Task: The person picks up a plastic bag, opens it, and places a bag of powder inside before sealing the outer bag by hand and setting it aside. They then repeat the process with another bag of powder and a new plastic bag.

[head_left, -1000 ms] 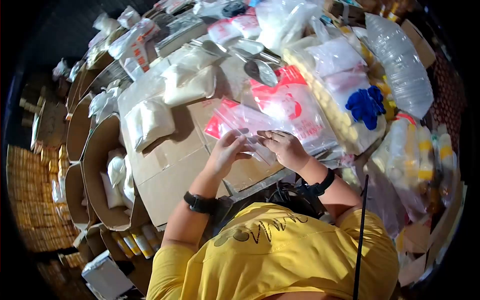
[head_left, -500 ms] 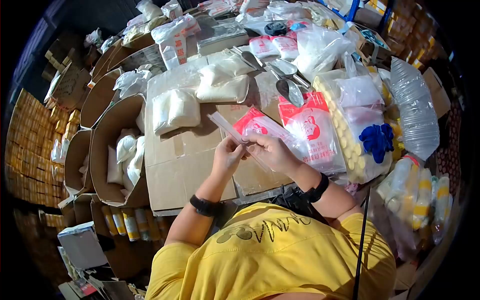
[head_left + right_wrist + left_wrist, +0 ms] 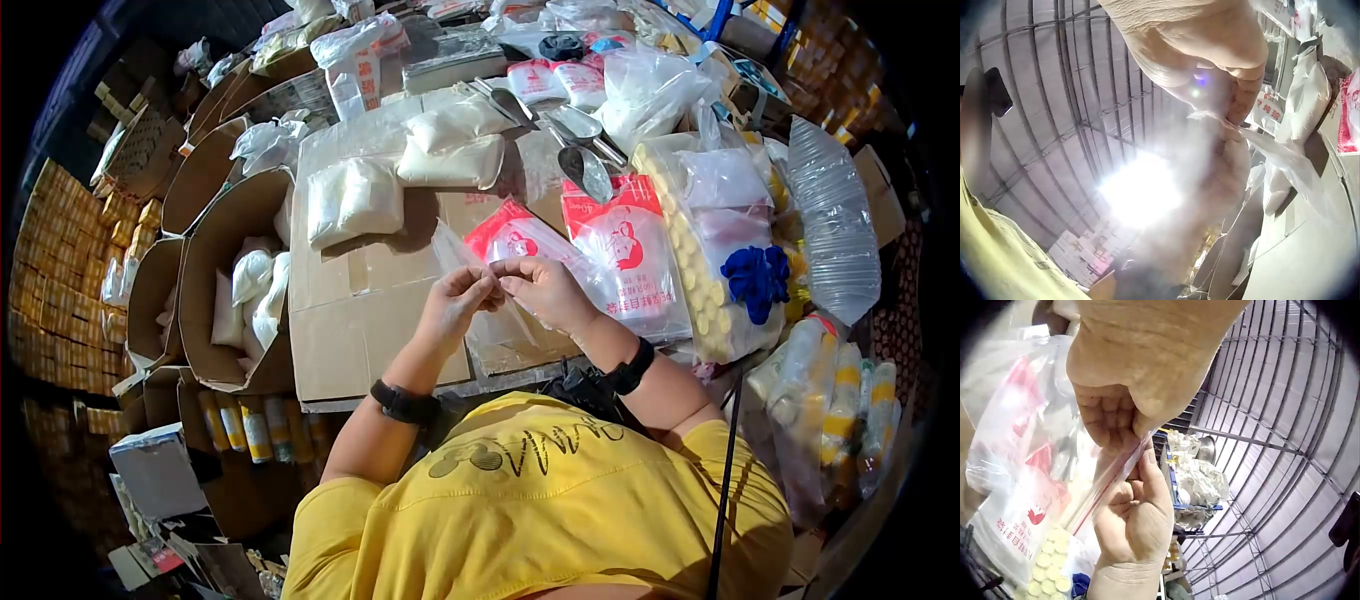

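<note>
A clear zip-lock bag [image 3: 452,250] stretches between my two hands above the cardboard-covered table [image 3: 330,345]. Its red-lined zip edge [image 3: 1100,494] shows in the left wrist view. My left hand [image 3: 455,308] pinches that edge between thumb and curled fingers. Right beside it, my right hand [image 3: 550,295] pinches the same edge, fingertips close to the left ones. In the right wrist view the bag's thin film [image 3: 1291,165] hangs off past the fingers, partly lost in glare. Just beyond the hands lie two red-and-white printed packs of bags, a smaller one [image 3: 508,235] and a larger one [image 3: 625,255].
Filled white powder bags [image 3: 355,205] lie at the table's left and back. Metal scoops [image 3: 585,172] rest behind the printed packs. At right are a bag of pale yellow pieces [image 3: 690,300] and a blue cloth [image 3: 755,285]. Open cartons [image 3: 215,340] line the left side.
The hands, slightly apart a second ago, have come together at the bag's edge. The bag's angle has shifted between them. The head view has tilted up, showing more of the table's far side.
</note>
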